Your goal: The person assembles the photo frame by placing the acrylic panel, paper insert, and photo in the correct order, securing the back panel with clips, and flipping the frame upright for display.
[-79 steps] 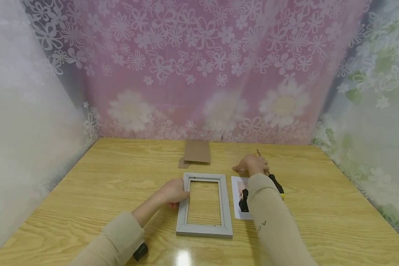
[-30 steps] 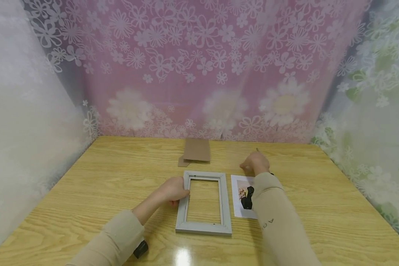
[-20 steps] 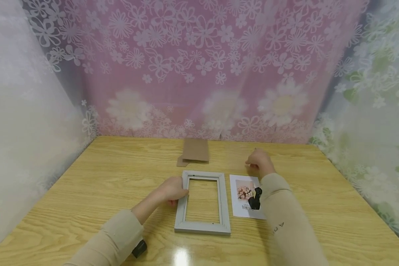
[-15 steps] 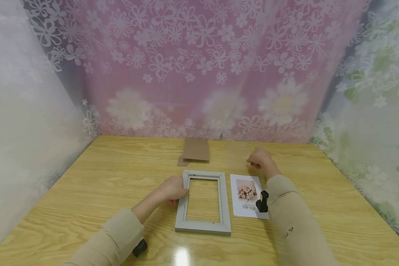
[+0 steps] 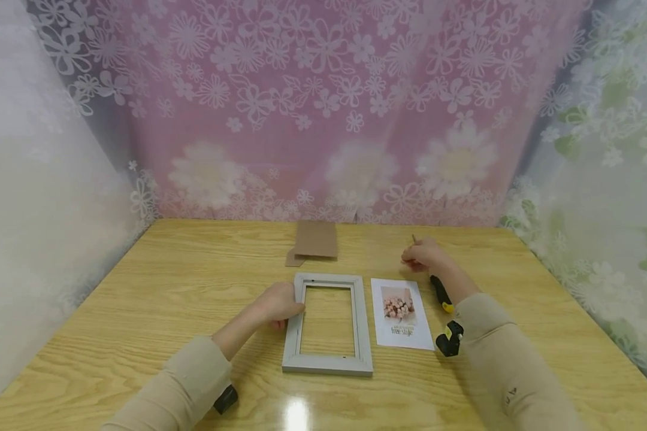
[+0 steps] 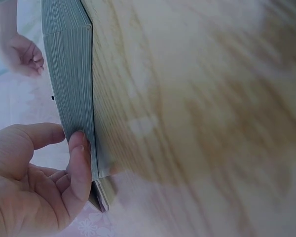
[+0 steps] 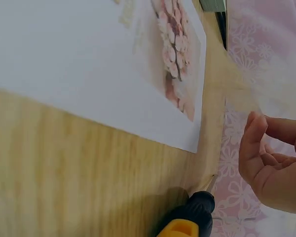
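My left hand (image 5: 277, 302) holds the left side of a grey picture frame (image 5: 326, 363), its thumb over the inner edge. The frame lies on the table with its opening bare; the left wrist view shows fingertips against the ridged outer side (image 6: 71, 89). To the right lies a white print (image 5: 404, 311) with pink flowers and the words "free style". Beyond it my right hand (image 5: 426, 254) pinches the corner of a clear, barely visible sheet (image 7: 241, 91) between thumb and index finger. Beneath that hand lies a screwdriver (image 5: 441, 293) with a black and yellow handle, partly hidden.
A brown cardboard panel (image 5: 316, 239) lies near the back edge, over a smaller cardboard piece (image 5: 293, 258). A flowered curtain (image 5: 323, 120) stands behind the wooden table (image 5: 205, 263). Black wrist cameras (image 5: 450, 339) sit at both cuffs.
My right forearm has swung to the right and the hand has turned, uncovering the whole print and the screwdriver's handle. The left hand stays on the frame.
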{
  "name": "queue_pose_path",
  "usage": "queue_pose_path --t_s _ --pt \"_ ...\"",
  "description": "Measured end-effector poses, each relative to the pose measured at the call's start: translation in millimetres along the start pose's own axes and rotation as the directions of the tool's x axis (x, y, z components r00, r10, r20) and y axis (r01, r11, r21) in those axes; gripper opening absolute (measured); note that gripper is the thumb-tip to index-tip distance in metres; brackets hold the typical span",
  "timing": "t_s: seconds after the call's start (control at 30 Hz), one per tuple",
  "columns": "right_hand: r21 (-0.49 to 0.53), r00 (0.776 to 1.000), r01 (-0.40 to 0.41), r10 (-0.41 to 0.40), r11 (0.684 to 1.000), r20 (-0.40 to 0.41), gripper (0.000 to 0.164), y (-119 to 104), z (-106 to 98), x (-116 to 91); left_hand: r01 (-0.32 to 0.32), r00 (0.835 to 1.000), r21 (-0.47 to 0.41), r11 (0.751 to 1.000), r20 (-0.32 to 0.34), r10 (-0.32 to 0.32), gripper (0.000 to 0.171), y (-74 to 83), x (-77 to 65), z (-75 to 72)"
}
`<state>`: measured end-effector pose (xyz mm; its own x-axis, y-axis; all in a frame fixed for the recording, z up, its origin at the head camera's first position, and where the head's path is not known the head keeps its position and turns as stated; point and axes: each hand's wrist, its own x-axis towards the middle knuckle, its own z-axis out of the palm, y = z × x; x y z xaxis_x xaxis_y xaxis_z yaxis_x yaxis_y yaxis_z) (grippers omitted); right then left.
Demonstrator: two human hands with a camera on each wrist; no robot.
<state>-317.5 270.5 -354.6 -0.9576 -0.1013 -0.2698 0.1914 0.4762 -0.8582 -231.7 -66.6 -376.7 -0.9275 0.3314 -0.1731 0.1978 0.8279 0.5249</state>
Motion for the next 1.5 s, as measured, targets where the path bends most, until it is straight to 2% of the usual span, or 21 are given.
queue_pose_path --t_s 0.1,0.2,0.33,0.43,0.57,0.7,0.83,1.0,1.2,1.3,1.5 --pt "0.043 1.000 -0.009 0.009 0.999 -0.004 0.032 -1 2 -6 0.005 1.000 -0.002 1.000 -0.003 -0.005 0.035 0.2 -0.2 -0.3" --pt "0.040 1.000 -0.004 0.005 0.999 -0.014 0.027 -3 3 -15 0.006 1.000 -0.019 1.000 0.005 -0.006 0.034 -0.9 0.0 0.6" --pt "0.052 1.000 0.001 0.001 0.999 -0.028 0.018 -3 6 -27 0.013 0.999 -0.072 0.997 0.031 -0.011 0.031 -2.7 0.3 2.7" --pt "0.102 1.000 0.012 -0.011 0.995 -0.016 0.017 -4 8 -36 0.020 0.999 -0.117 0.993 0.043 -0.015 0.025 -4.4 0.9 3.4" --pt "0.172 0.999 0.033 -0.039 0.984 0.028 0.018 -10 11 -49 0.017 0.999 -0.159 0.987 0.041 -0.011 0.015 -6.4 1.7 2.6" --pt "0.221 0.995 0.007 -0.029 0.975 0.094 0.017 -14 16 -62 0.020 0.999 -0.183 0.983 0.048 -0.012 0.013 -7.8 2.2 2.3" --pt "0.222 0.982 0.003 -0.044 0.975 0.183 0.013 -17 24 -76 0.038 0.998 -0.196 0.980 0.061 -0.027 0.015 -9.4 2.6 2.6" --pt "0.214 0.962 0.018 -0.076 0.977 0.263 0.011 -19 39 -92 0.049 0.997 -0.207 0.977 0.068 -0.035 0.025 -8.8 2.6 2.2" --pt "0.201 0.937 -0.003 -0.067 0.980 0.343 0.014 -15 62 -104 0.056 0.997 -0.205 0.977 0.061 -0.044 0.014 -6.9 2.7 2.0" --pt "0.191 0.926 -0.006 -0.066 0.982 0.372 0.013 -11 74 -108 0.054 0.998 -0.205 0.977 0.054 -0.044 0.013 -6.7 2.5 1.4" --pt "0.198 0.920 -0.008 -0.071 0.980 0.386 0.012 -7 91 -112 0.041 0.998 -0.220 0.975 0.050 -0.031 0.018 -7.7 2.4 1.5"
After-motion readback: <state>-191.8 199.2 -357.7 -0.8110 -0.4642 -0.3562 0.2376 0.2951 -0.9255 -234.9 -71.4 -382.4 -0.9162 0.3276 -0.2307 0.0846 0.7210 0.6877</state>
